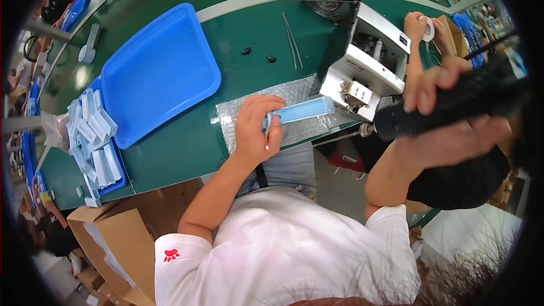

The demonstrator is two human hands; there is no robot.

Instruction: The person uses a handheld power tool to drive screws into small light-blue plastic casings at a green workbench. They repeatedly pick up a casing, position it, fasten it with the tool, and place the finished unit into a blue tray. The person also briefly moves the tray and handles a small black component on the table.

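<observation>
My left hand (258, 127) is closed round one end of a long, light blue plastic casing (303, 110), held above a bubble-wrap sheet (229, 116) on the green bench. In my right hand (453, 141) is a black electric screwdriver (470, 102), raised close to the camera and slightly blurred. Its thin bit points left, below the casing's far end and apart from it. Just beyond the casing stands a white-and-black bench device (362, 65) with an open front and a metal block inside.
An empty-looking blue tray (158, 79) lies left, beside a bin of light blue casings (93, 130). Tweezers (292, 39) and two small black parts (271, 59) rest beyond the bubble wrap. A black fan (328, 0) is behind the device. A co-worker's hands (416, 28) hold a white round piece.
</observation>
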